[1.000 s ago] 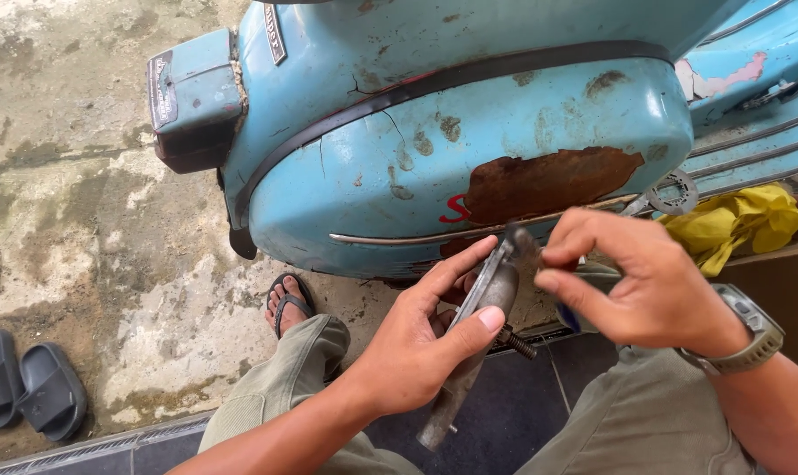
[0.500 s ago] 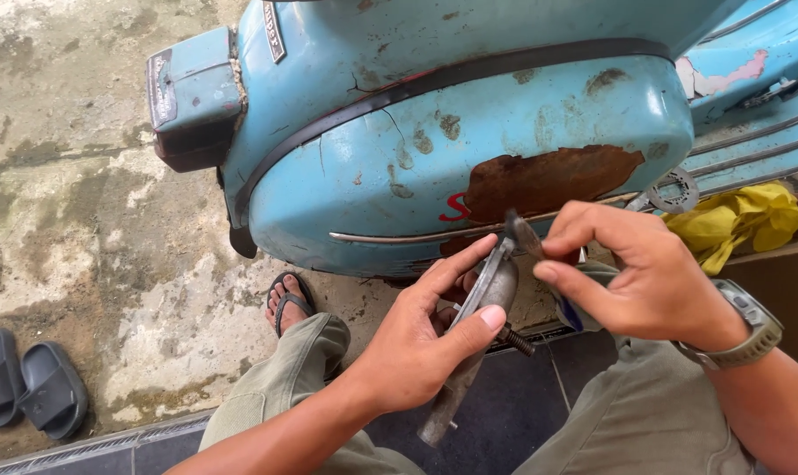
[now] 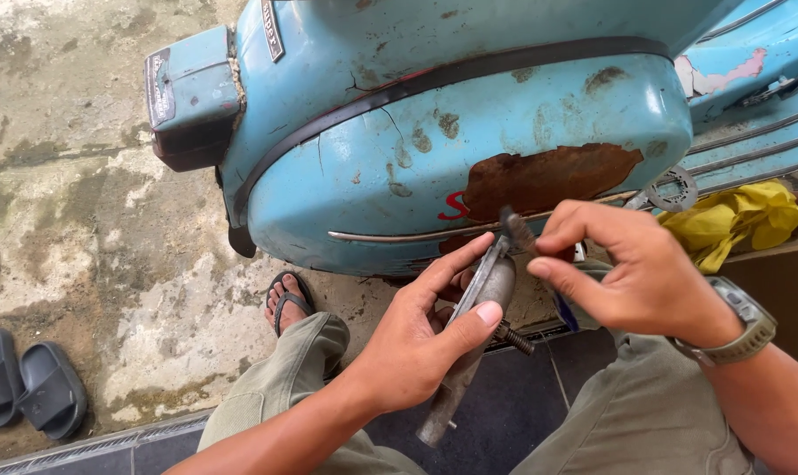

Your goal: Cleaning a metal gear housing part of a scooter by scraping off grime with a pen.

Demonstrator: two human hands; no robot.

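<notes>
My left hand (image 3: 421,339) grips a long grey metal part (image 3: 469,347) that has a threaded bolt sticking out of its side. My right hand (image 3: 632,277), with a watch on its wrist, pinches a small dark piece (image 3: 515,230) at the part's upper end between thumb and fingers. Both hands are held over my knees, just in front of the rusty side panel of an old light-blue scooter (image 3: 469,149).
The scooter's tail light (image 3: 183,97) faces left. A yellow cloth (image 3: 742,220) lies on its footboard next to a small round metal disc (image 3: 672,187). My sandalled foot (image 3: 289,299) rests on stained concrete. A pair of dark slippers (image 3: 25,387) lies at the far left.
My right hand has shifted slightly at the top of the metal part, the fingers now pinching the small dark piece. My left hand keeps its grip.
</notes>
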